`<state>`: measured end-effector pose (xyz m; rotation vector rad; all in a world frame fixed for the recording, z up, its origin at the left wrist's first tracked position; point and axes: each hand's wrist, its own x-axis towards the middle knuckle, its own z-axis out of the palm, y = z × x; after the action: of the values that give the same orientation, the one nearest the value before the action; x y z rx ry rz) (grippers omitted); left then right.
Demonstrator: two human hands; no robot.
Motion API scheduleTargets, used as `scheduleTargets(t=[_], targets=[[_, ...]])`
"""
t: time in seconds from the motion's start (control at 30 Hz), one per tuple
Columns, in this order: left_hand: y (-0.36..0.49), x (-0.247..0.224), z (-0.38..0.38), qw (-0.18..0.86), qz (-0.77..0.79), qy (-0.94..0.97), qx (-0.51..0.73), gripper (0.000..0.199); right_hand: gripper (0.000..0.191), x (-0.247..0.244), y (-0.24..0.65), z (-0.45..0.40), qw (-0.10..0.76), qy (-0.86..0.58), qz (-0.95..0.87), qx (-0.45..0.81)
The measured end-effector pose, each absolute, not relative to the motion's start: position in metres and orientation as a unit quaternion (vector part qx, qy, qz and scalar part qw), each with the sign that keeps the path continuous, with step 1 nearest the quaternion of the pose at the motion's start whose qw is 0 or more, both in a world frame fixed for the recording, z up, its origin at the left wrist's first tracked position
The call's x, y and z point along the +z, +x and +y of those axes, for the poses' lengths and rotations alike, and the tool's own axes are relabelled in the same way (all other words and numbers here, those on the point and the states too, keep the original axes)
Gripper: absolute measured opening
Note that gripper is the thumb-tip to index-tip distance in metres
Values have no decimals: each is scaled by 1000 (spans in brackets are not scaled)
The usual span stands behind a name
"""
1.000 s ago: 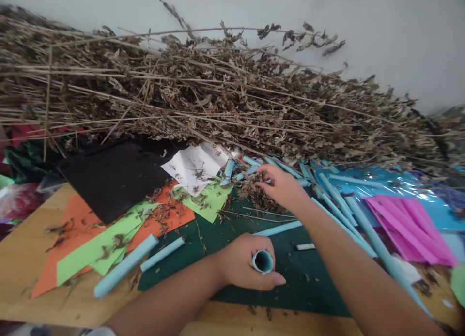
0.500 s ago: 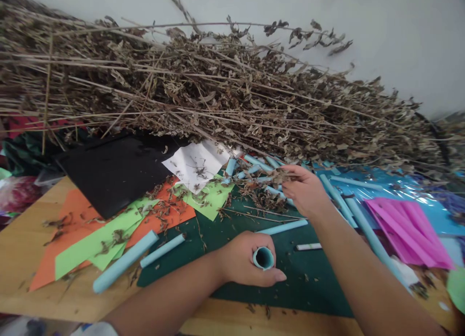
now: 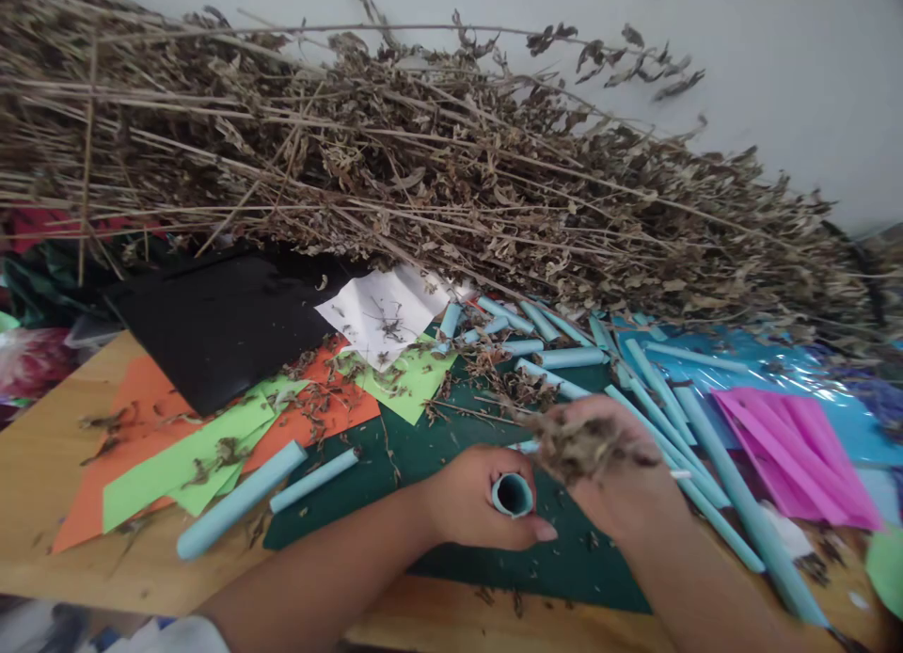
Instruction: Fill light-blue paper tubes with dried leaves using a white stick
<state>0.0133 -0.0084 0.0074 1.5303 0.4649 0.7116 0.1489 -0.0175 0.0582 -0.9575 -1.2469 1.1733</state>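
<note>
- Orange paper (image 3: 141, 418), strewn with leaf bits, lies left of the dark green mat (image 3: 585, 578).
- Over the mat, the left hand (image 3: 462, 502) curls closed around an upright pale-blue tube (image 3: 513, 498), its open mouth facing up.
- Just right of that, above the mat, the right hand (image 3: 627, 493) holds a blurred clump of dried leaves (image 3: 589, 446), fingers partly curled.
- Folded pink sheets (image 3: 797, 455) lie right of the mat.

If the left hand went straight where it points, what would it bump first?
The left hand, holding the blue paper tube, would probably bump the dried leaves in the right hand, though their heights are unclear.
</note>
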Motion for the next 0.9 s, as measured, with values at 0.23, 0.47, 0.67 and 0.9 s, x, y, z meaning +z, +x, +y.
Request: scheduleTargets(t=[0.23,0.47,0.67,0.9], targets=[[19,11,-4,579,181,745,278,33,24,57,152,-35,379,-351,-834,193],[14,12,-4,541,189,773,274,21,33,76,163,-41,232,-341,-906,96],[15,7,-7,571,215,743,273,14,26,87,162,-44,185,-350,-908,138],[18,3,-6,543,144,754,340,9,13,90,151,-38,174,-403,-880,180]])
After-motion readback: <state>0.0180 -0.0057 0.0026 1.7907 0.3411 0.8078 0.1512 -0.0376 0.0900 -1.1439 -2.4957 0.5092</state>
